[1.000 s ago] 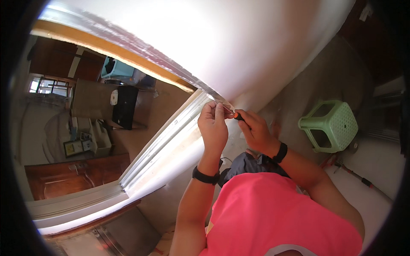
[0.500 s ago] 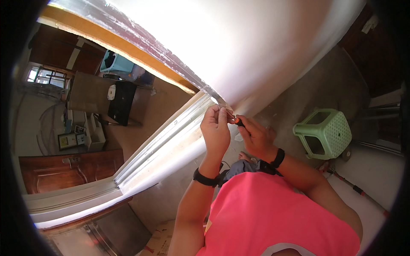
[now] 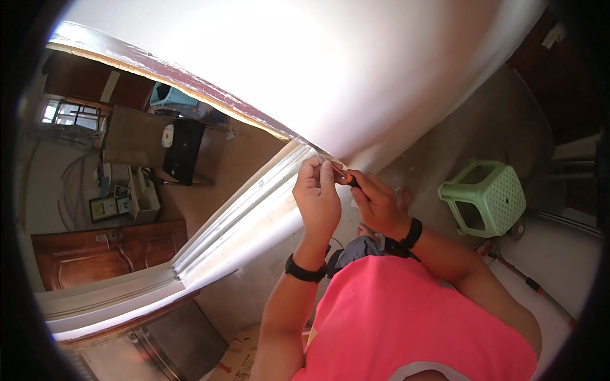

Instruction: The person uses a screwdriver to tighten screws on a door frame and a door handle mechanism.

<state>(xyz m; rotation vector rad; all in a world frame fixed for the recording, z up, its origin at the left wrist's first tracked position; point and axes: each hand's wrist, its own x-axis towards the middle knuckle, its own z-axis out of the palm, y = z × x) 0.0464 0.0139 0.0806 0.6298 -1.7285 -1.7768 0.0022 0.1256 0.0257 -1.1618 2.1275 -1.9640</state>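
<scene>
Nearest is the wearer's red-pink shirt (image 3: 413, 317), smooth cloth with a grey neckline. Beyond it, both wrists carry black bands.

The right hand (image 3: 379, 203) is closed around a hand tool (image 3: 352, 181) with a black handle and an orange collar. The left hand (image 3: 318, 185) is narrowed, thumb and forefinger together at the tool's slim, reddish front; whether they grip it or a small piece cannot be told. The tool lies between the hands, just beside the corner where the panel edge nears the frame.

Progress: in the inspector's judgement, handwork is under way at this corner. No completed result can be made out; what remains cannot be determined, as the fingers hide the tool's tip.

Materials: the frame (image 3: 236, 213) is white, straight and ribbed with long channels. The panel (image 3: 343, 82) is broad, white and smooth; its edge strip (image 3: 197, 86) is silvery to maroon, scuffed, with a rough tan border.

Farther off, to the right, stands a pale green plastic stool (image 3: 505, 200) with a perforated seat. Past the frame are a glossy red-brown door (image 3: 89, 257) with moulded panels and a light-blue container (image 3: 181, 97).
</scene>
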